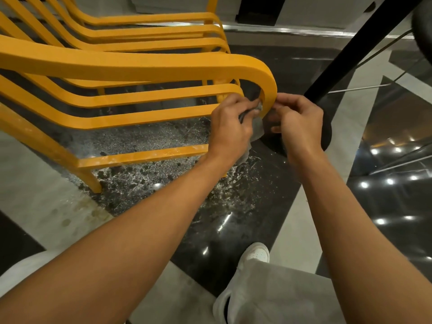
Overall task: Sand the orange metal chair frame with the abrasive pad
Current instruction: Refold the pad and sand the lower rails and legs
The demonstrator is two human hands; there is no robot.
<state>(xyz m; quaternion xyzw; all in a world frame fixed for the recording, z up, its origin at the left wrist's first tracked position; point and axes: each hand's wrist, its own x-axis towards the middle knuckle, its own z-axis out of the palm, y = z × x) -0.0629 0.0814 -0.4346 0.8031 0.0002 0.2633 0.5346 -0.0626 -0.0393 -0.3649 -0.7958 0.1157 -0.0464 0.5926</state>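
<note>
The orange metal chair frame [145, 66] fills the upper left, its slats curving down at the front edge. My left hand [230, 127] and my right hand [297, 122] meet at the downward bend of the nearest slat [268, 90]. A grey abrasive pad [256, 107] is wrapped behind that bend, pinched between both hands; most of it is hidden by my fingers and the slat. A grey flap of the pad hangs below the slat between my hands.
A black diagonal pole [355, 50] rises just right of my right hand from a round black base [327, 136]. The floor is glossy dark stone [210, 218] with pale bands. My white shoe [256, 252] and grey trouser leg are at the bottom.
</note>
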